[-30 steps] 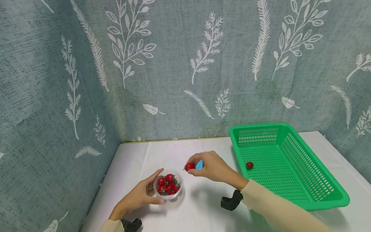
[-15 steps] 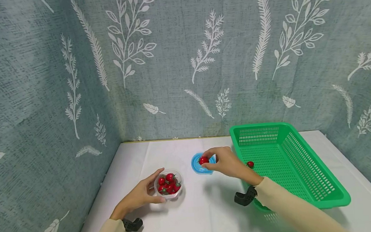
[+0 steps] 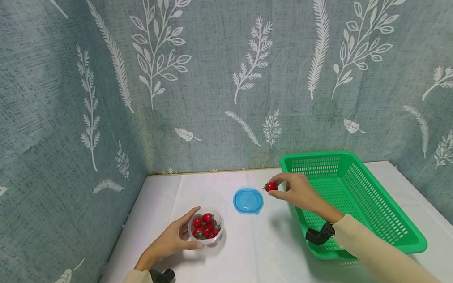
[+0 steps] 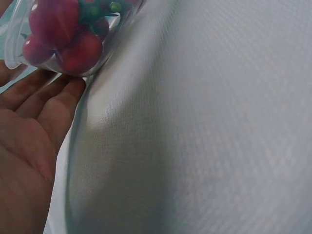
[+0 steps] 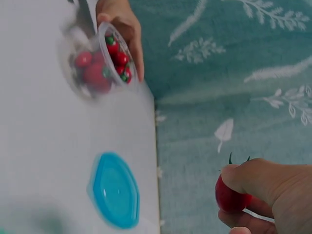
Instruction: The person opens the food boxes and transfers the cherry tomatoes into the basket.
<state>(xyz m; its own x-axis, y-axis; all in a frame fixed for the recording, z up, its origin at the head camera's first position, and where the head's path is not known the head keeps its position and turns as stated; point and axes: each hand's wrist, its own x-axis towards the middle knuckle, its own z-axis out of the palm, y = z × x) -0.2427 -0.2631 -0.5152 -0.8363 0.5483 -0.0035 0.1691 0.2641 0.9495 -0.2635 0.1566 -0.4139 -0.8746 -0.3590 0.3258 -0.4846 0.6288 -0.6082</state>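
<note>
1. A left hand (image 3: 169,241), well to the left of the blue plastic lid (image 3: 248,201) and nearer the wearer, curves its fingers and thumb around a clear plastic container (image 3: 210,241).
2. Several red cherry tomatoes (image 3: 206,229) with green stems fill the open container, left of the lid and nearer the wearer than it.
3. The lid itself lies on a white tablecloth (image 3: 237,266), with neither hand touching it.
4. Just right of the lid, a single cherry tomato (image 3: 271,186) hangs above the cloth, its green calyx turned lidward, pinched between the thumb and fingers of the right hand (image 3: 300,191).
5. Farther right of the lid sits a green plastic basket (image 3: 348,193), partly hidden behind the right hand and forearm.
6. The step in hand looks to be the carrying of one tomato from container to basket; the next move probably calls for a light pinch, clearance over the basket's left wall and a low release.
</note>
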